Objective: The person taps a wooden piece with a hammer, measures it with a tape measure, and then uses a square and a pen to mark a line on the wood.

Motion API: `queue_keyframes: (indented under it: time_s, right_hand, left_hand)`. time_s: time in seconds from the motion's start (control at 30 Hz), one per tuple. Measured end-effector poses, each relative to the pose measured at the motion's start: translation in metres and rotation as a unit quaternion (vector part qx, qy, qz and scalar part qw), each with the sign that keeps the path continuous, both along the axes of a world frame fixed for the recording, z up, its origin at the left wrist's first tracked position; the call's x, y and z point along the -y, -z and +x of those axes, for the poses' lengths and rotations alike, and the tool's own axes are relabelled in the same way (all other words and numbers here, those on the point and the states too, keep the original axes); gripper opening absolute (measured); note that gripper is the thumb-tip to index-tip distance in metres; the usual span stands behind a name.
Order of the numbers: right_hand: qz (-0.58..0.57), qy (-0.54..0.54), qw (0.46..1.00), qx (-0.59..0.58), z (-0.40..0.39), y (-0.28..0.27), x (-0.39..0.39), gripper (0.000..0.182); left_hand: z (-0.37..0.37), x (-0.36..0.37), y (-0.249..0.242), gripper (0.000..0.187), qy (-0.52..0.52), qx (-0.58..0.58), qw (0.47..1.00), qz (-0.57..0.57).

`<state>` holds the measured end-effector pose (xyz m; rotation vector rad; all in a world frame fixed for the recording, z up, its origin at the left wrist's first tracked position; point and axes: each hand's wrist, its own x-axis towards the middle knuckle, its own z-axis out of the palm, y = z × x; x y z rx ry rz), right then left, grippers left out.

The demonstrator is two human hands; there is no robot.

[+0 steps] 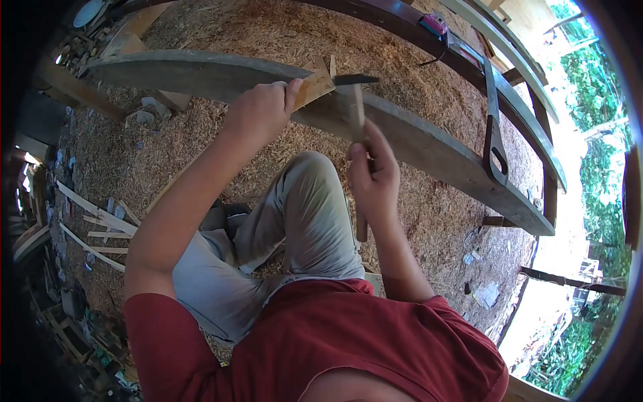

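Note:
My left hand (pixel 262 110) is closed around a short piece of light wood (pixel 313 88), its far end lying over the grey plank (pixel 429 137). In my right hand (pixel 375 167) is a hammer (pixel 357 110), gripped by its wooden handle with the dark head up. That head is close beside the end of the wood piece, over the plank. A thin sliver of wood (pixel 333 65) stands up just behind the piece. My bent knee is below, between both forearms.
A handsaw (pixel 495 137) leans across the plank's right part. On the dark beam (pixel 395 27) behind sits a pink tool (pixel 434 25). Wood shavings (pixel 221 30) cover the ground. Several thin offcut strips (pixel 100 218) lie at left.

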<state>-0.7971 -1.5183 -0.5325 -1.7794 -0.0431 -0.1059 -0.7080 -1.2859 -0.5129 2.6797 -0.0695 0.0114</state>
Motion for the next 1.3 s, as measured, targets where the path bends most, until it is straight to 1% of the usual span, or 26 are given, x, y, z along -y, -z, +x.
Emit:
queue_keyframes:
  time_s: [0.03, 0.07, 0.13, 0.17, 0.23, 0.27, 0.33, 0.37, 0.43, 0.47, 0.53, 0.57, 0.63, 0.67, 0.73, 0.87, 0.93, 0.97, 1.0, 1.03, 1.07, 1.1, 1.13, 1.17, 1.23, 1.3]
  right_hand:
    - [-0.053, -0.016, 0.998, 0.002, 0.000, 0.003, -0.001, 0.047]
    - [-0.053, -0.016, 0.998, 0.002, -0.002, 0.005, -0.003, 0.047]
    - [0.002, -0.004, 1.000, 0.010, -0.005, 0.007, -0.006, 0.047]
    - [0.002, -0.005, 1.000, 0.009, -0.005, 0.007, -0.007, 0.047]
    - [0.026, 0.056, 0.998, 0.012, -0.004, 0.004, -0.008, 0.048]
    - [0.026, 0.057, 0.998, 0.013, -0.004, 0.005, -0.007, 0.048]
    - [-0.054, 0.005, 0.998, -0.012, -0.003, 0.008, -0.002, 0.050]
    - [-0.054, 0.006, 0.998, -0.011, -0.004, 0.009, -0.001, 0.050]
    - [0.062, 0.036, 0.997, 0.011, -0.006, 0.009, -0.003, 0.050]
    - [0.062, 0.034, 0.997, 0.011, -0.006, 0.008, -0.004, 0.050]
    - [-0.003, 0.025, 1.000, 0.017, -0.007, 0.004, -0.004, 0.050]
    - [-0.003, 0.027, 0.999, 0.018, -0.006, 0.006, -0.003, 0.050]
    - [-0.024, -0.025, 0.999, -0.008, -0.004, 0.010, -0.002, 0.051]
    - [-0.023, -0.026, 0.999, -0.005, -0.003, 0.009, -0.002, 0.051]
    - [0.075, 0.015, 0.997, 0.031, -0.005, 0.006, -0.004, 0.051]
    - [0.067, 0.025, 0.997, 0.018, -0.001, 0.001, 0.002, 0.050]
    - [0.095, 0.028, 0.995, 0.001, -0.005, 0.002, 0.007, 0.051]
    - [0.096, 0.029, 0.995, 0.002, -0.006, -0.001, 0.009, 0.051]
    - [0.100, 0.031, 0.995, 0.005, -0.008, -0.006, 0.011, 0.051]
    - [0.103, 0.034, 0.994, 0.009, -0.009, -0.010, 0.015, 0.051]
    - [0.103, 0.037, 0.994, 0.010, -0.008, -0.010, 0.020, 0.051]
    - [0.089, 0.037, 0.995, 0.017, -0.007, -0.011, 0.026, 0.051]
    - [0.074, 0.038, 0.996, 0.024, -0.006, -0.012, 0.032, 0.051]
    - [0.072, 0.040, 0.996, 0.025, -0.005, -0.016, 0.039, 0.051]
    - [0.034, 0.015, 0.999, 0.027, -0.003, -0.026, 0.050, 0.051]
    - [0.019, 0.001, 1.000, 0.025, 0.000, -0.037, 0.060, 0.052]
  left_hand:
    - [0.000, 0.001, -0.001, 0.073, 0.000, 0.000, 1.000, 0.001]
    - [0.000, 0.001, 0.000, 0.073, 0.000, 0.000, 1.000, 0.001]
    - [0.000, 0.000, 0.001, 0.073, 0.003, 0.006, 1.000, -0.001]
    - [0.000, 0.000, 0.001, 0.073, 0.002, 0.006, 1.000, -0.001]
    - [0.001, 0.000, 0.001, 0.073, 0.000, -0.005, 1.000, 0.005]
    - [0.001, 0.000, 0.000, 0.073, 0.001, -0.004, 1.000, 0.005]
    - [0.000, 0.000, 0.000, 0.074, 0.008, 0.008, 1.000, -0.003]
    - [0.001, 0.000, 0.001, 0.074, 0.009, 0.009, 1.000, -0.004]
    - [0.001, 0.000, 0.002, 0.074, 0.006, 0.010, 1.000, -0.003]
    - [0.001, -0.001, 0.001, 0.074, 0.004, 0.010, 1.000, -0.002]
    - [0.000, 0.000, -0.004, 0.074, 0.004, -0.012, 1.000, 0.003]
    - [-0.001, 0.001, -0.004, 0.074, 0.006, -0.012, 1.000, 0.003]
    - [0.001, 0.001, -0.001, 0.073, 0.009, 0.002, 1.000, -0.004]
    - [0.002, 0.001, 0.001, 0.073, 0.008, 0.004, 1.000, -0.003]
    - [0.000, 0.000, 0.005, 0.068, 0.006, 0.022, 1.000, 0.003]
    - [-0.006, 0.001, -0.001, 0.061, 0.015, 0.040, 0.999, 0.025]
    - [-0.014, 0.005, -0.016, 0.042, 0.031, 0.066, 0.996, 0.052]
    - [-0.016, 0.005, -0.021, 0.042, 0.032, 0.067, 0.996, 0.053]
    - [-0.019, 0.005, -0.025, 0.035, 0.077, 0.144, 0.986, 0.043]
    - [-0.019, 0.005, -0.028, 0.032, 0.122, 0.220, 0.967, 0.032]
    - [-0.017, 0.005, -0.028, 0.032, 0.125, 0.221, 0.967, 0.032]
    - [-0.013, 0.002, -0.027, 0.036, 0.151, 0.276, 0.946, 0.078]
    - [-0.009, 0.001, -0.025, 0.044, 0.175, 0.330, 0.920, 0.122]
    - [-0.005, 0.000, -0.020, 0.044, 0.176, 0.332, 0.919, 0.120]
    - [-0.001, 0.003, -0.008, 0.052, 0.157, 0.317, 0.918, 0.182]
    - [-0.003, 0.010, 0.000, 0.052, 0.145, 0.303, 0.926, 0.173]
